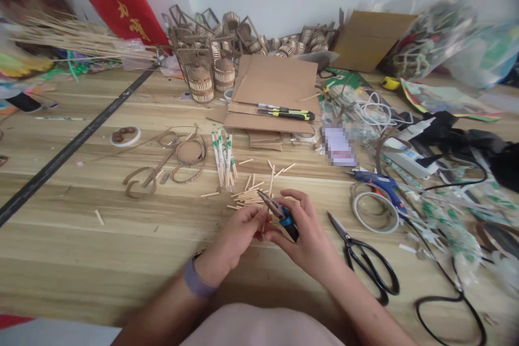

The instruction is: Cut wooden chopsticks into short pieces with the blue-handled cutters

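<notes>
My right hand (302, 232) is closed around small pliers (278, 212) with blue and black handles, the jaws pointing up and left. My left hand (237, 238) meets it from the left, fingers pinched on a short wooden stick near the pliers' handles. Just beyond both hands lies a loose pile of cut stick pieces (249, 194). A bundle of wrapped chopsticks (223, 157) lies a little further back.
Black scissors (365, 259) lie right of my right hand, with a tape roll (375, 211) and blue glue gun (381, 184) beyond. Cardboard rings (188, 157) sit to the left. Flat cardboard with utility knives (284, 112) and woven baskets (211, 81) stand at the back.
</notes>
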Demonstrator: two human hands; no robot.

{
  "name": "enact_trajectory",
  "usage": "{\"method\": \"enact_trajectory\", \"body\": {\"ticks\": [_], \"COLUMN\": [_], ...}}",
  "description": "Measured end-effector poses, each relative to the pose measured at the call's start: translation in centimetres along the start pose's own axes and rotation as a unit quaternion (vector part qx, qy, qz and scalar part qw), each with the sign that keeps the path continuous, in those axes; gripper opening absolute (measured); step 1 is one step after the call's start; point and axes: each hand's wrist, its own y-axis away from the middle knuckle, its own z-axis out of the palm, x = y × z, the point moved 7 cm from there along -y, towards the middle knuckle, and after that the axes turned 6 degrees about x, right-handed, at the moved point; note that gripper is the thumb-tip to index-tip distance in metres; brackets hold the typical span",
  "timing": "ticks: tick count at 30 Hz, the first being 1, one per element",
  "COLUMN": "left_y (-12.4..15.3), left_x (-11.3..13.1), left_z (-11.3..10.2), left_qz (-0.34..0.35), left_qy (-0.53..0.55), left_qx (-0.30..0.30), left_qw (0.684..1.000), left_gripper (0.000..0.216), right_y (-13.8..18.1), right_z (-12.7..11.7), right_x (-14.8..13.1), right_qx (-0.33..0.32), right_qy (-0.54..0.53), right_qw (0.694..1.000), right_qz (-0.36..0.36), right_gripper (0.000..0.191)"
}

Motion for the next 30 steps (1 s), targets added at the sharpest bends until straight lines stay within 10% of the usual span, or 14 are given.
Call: {"method": "enact_trajectory", "body": {"ticks": [13, 18, 30], "left_y": [0.4, 0.6, 1.3], "left_x": [0.6, 1.1, 1.1], "left_z": [0.2, -0.1, 0.8], "left_qz": [0.071, 0.077, 0.038], "left_qy": [-0.056, -0.109, -0.144], "left_qx": [0.043, 0.024, -0.053], "left_qw": [0.995, 0.991, 0.988], "left_gripper": [0.027, 0.035, 0.038], "right_y": [0.7, 0.7, 4.0], "right_z": [1.6, -0.2, -2.1], "right_x": [0.0, 0.9, 3.1], "right_qx": [0.038, -0.049, -0.28], "right_qy": [0.039, -0.053, -0.24], "right_qw": [0.998, 0.992, 0.852], "right_qz": [-0.003, 0.103, 0.371], "right_gripper": [0.048, 0.031, 0.041]}}
